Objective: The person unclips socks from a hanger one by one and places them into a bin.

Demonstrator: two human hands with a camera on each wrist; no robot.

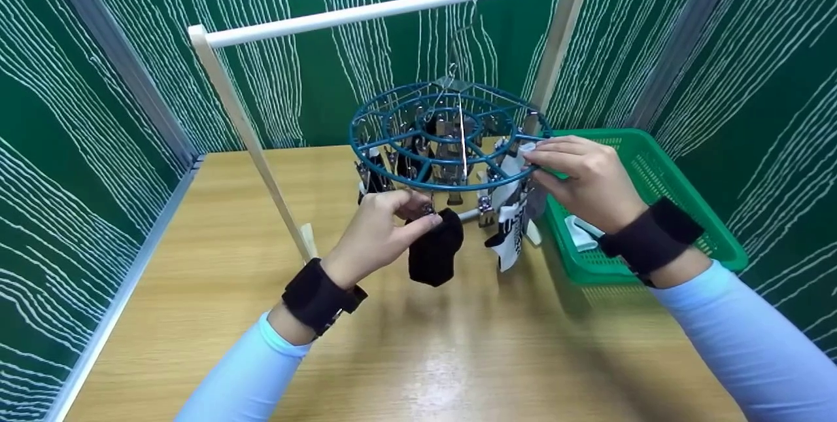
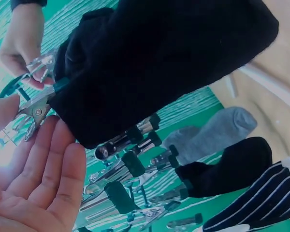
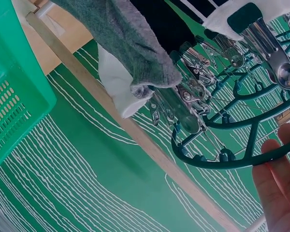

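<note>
A round teal clip hanger (image 1: 354, 134) hangs from a wooden rail (image 1: 392, 10) with socks on its metal clips. My left hand (image 1: 425, 208) pinches the clip (image 2: 36, 110) that holds a black sock (image 1: 433, 252), between thumb and forefinger. The same sock (image 2: 159, 58) fills the left wrist view above my palm (image 2: 34, 193). My right hand (image 1: 537, 152) grips the hanger's right rim (image 3: 222, 162) beside a white-and-black striped sock (image 1: 510, 232). A grey sock (image 3: 130, 43) and a white one (image 3: 118, 82) hang near it.
A green plastic basket (image 1: 654, 167) stands at the right on the wooden table (image 1: 425, 356), with a white sock (image 1: 582, 232) inside. The rack's slanted wooden posts (image 1: 248, 134) stand left and right of the hanger. Green patterned walls close in on three sides.
</note>
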